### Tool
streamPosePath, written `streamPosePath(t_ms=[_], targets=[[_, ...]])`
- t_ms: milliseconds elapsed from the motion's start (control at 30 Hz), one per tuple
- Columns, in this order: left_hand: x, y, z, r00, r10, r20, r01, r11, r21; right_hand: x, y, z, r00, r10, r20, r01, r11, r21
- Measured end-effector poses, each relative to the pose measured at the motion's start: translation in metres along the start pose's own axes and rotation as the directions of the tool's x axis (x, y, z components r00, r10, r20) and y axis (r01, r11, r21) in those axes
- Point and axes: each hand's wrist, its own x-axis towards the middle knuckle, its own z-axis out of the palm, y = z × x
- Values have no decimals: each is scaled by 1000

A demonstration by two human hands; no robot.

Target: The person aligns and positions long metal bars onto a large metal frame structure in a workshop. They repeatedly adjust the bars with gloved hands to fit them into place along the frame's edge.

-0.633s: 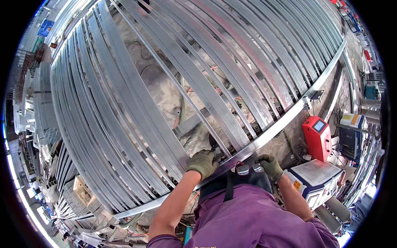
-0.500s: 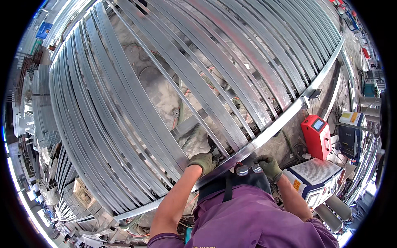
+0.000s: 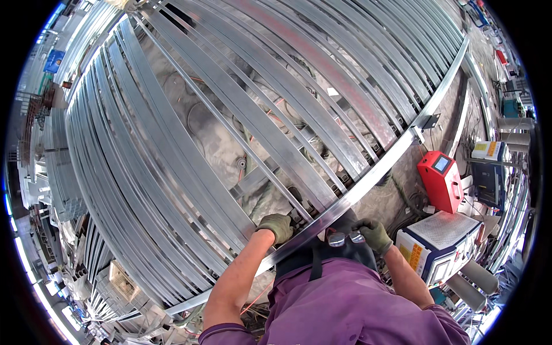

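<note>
My left hand (image 3: 276,227), in an olive-green work glove, is curled at the near end of the long metal bars (image 3: 187,155). Dark fittings (image 3: 296,218) show just beyond its fingers, and what it grips is hidden. A silvery edge rail (image 3: 345,208) crosses the bar ends between my two hands. My right hand (image 3: 375,236), gloved the same way, is closed at waist height on the near side of the rail. Two shiny rounded metal pieces (image 3: 337,238) are at my waist, one of them against the right fingers. Whatever the right palm holds cannot be made out.
To the right stand a red machine with a small screen (image 3: 440,178), a white-and-blue box unit (image 3: 440,236) and grey cylinders (image 3: 480,278). A black bracket (image 3: 431,121) sticks out from the rail. Cables lie on the floor under the bars. Stacked metal (image 3: 60,161) fills the left.
My left hand has slid slightly left along the rail. The view has shifted a little over the bars. My right hand stays at my waist.
</note>
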Motion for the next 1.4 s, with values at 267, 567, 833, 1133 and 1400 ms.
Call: streamPosePath(t_ms=[267, 567, 833, 1133, 1400], targets=[[2, -4, -3, 992, 36, 122, -42, 998, 48, -5, 10, -10, 999, -19, -29, 20, 999, 28], [-6, 5, -17, 988, 24, 155, -31, 999, 41, 0, 30, -13, 999, 18, -49, -20, 999, -37], [-34, 12, 13, 926, 9, -376, -25, 999, -36, 10, 13, -27, 998, -57, 27, 60, 993, -100], [-121, 90, 180, 517, -580, -630, -9, 732, -681, 49, 2, -51, 936, -177, 304, 262, 928, -266], [-45, 129, 298, 211, -970, -124, -264, 65, -962, 41, 40, -139, 862, -342, 374, 459, 841, -287]])
